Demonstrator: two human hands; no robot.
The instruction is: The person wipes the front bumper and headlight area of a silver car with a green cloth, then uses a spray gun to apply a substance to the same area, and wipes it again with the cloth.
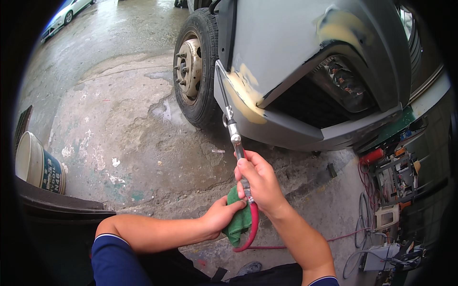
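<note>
My right hand is closed around a slim metal air tool fed by a red hose. The tool's thin nose tilts up and away, overlapping the lower corner of a grey truck bumper; I cannot tell whether it touches. Just below, my left hand is closed on a green cloth, near the tool's hose end. Tan filler patches mark the bumper corner, and another filler patch lies above the headlight.
A truck wheel stands beyond the bumper corner. On the left is a white and blue bucket by a dark edge. Tools and parts crowd a rack at right, with hoses on the rough concrete floor.
</note>
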